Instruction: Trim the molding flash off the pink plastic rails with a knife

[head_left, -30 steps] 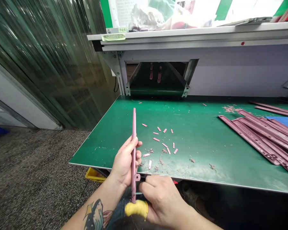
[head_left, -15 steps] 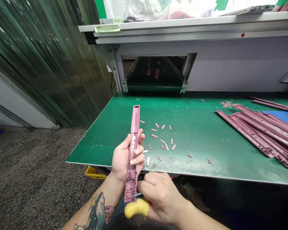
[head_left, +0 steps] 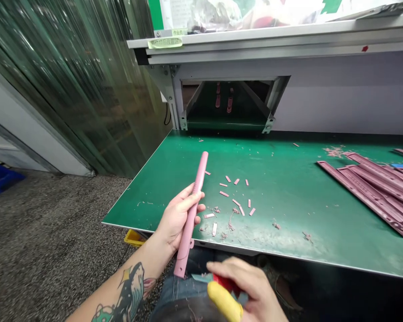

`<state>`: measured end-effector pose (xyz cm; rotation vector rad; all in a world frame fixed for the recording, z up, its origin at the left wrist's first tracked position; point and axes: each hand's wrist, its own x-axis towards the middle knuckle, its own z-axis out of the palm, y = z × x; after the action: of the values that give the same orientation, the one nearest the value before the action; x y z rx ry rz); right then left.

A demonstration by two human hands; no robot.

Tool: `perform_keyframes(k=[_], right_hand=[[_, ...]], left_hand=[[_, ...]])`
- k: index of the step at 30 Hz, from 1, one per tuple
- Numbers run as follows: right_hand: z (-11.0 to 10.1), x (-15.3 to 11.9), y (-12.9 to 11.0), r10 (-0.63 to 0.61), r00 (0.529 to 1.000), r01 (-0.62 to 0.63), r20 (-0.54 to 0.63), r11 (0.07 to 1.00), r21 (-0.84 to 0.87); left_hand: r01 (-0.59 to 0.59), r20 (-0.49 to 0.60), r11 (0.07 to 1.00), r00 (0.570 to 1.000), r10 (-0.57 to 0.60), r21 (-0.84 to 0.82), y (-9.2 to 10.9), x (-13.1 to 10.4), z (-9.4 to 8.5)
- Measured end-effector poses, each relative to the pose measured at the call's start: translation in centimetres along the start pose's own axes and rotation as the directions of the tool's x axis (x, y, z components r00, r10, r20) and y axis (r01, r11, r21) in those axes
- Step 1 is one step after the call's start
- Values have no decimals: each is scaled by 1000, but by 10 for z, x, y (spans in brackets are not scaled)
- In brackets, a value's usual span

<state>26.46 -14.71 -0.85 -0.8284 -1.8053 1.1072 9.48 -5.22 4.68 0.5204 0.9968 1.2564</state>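
Observation:
My left hand [head_left: 179, 214] is closed around a long pink plastic shell [head_left: 189, 226], its smooth, rounded outer side facing up. The shell slants over the table's front edge, and a small tab sticks out near its lower end. Below and to the right, my right hand [head_left: 243, 286] grips a red-handled knife [head_left: 221, 282] whose pale blade points left toward the shell's lower end, apart from it. A yellow cover [head_left: 224, 302] sits on a digit of that hand. The fingers hide much of the knife, and the hand is slightly blurred.
Small pink strips [head_left: 224, 193] and shavings [head_left: 235, 211] lie scattered on the green table [head_left: 289, 188]. Several long pink shells [head_left: 372, 192] are piled at the right. Behind, a conveyor belt [head_left: 235, 117] carries pink pieces through an opening. A shelf [head_left: 255, 36] overhangs the table.
The shell has been turned over from its hollow, ribbed side to its smooth side. My right hand has drawn away from the lower end, toward the right. The view has shifted slightly left.

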Motion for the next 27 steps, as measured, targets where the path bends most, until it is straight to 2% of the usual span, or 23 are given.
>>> perform_keyframes(k=[2,3,6,9,11,13,14,15,16,17,19,21,22,24,26,27], right_hand=[[-12,18,-10,-131,991,130,3,980,-148],[-16,24,-14,-147,989,149,27,966,-211],[-20,31,-17,-88,994,104,62,930,-351],[-21,26,-12,-62,996,82,64,914,-397],[-22,21,-8,-129,992,118,2,899,-422],[-22,19,-6,-220,964,141,-149,897,-419],[-20,20,-6,-218,949,120,-227,918,-379],[-18,22,-7,-163,943,73,-290,952,-297],[-15,26,-8,-56,945,-1,-323,985,-172],[-11,32,-10,82,947,-91,-311,996,-14],[-5,47,-13,315,928,-247,-197,919,307],[-9,62,-11,413,904,-312,-106,809,498],[-18,67,-8,435,894,-323,-109,794,515],[-52,70,2,471,858,-368,-207,843,392],[-103,61,15,470,804,-471,-364,877,92],[-133,52,22,449,781,-531,-434,844,-82]], left_hand=[[2,8,995,1000,-2,96,0,0,3],[5,13,991,1000,-6,134,0,0,5],[21,40,976,999,-30,218,-3,-1,10],[34,61,961,997,-52,273,-6,-1,12],[34,58,957,997,-53,289,-6,-1,13],[29,51,956,998,-46,291,-6,-1,12],[23,47,958,998,-38,287,-6,-1,13],[13,43,960,999,-26,280,-7,-1,13],[-1,37,963,999,-9,270,-9,0,15],[-16,30,965,1000,9,260,-11,1,18],[-43,13,970,999,41,241,-20,4,27],[-63,-1,970,998,65,233,-31,7,37],[-74,-6,969,997,77,235,-36,8,41],[-115,-7,961,993,121,250,-44,10,43],[-200,20,927,979,204,318,-46,11,34],[-272,52,874,960,275,404,-45,12,26]])
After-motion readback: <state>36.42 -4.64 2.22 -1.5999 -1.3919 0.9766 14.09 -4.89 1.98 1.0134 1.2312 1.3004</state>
